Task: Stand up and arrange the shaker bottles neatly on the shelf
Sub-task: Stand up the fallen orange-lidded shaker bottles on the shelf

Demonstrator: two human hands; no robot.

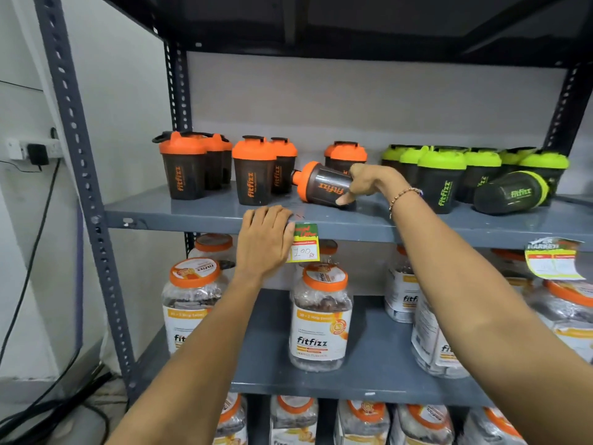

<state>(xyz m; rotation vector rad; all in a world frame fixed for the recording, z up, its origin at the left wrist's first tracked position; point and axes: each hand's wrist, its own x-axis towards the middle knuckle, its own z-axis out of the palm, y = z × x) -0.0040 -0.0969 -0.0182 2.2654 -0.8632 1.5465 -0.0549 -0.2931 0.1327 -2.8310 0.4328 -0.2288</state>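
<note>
Lying tipped, orange-lidded shaker bottle (324, 186), right hand (369, 181) gripping

Single head-worn wide-angle view, facing forward and slightly down at a grey slotted-steel shelving rack (321, 220), close in at arm's reach, middle shelf near eye level, lower shelves falling away below, frame edges bowed

You've got "fitfizz" in orange, running vertically, on the upright orange-lid shakers (183, 175) and on the tipped orange-lid shaker (327, 187); same brand in green on the green-lid shakers (444, 183), incl. the one lying down (510, 192). White jar label (316, 332) w/ orange lid reads "fitfizz". Yellow price tag (304, 244) on the shelf edge (417, 231) shows handwritten "100"; rest too small to read.
</note>
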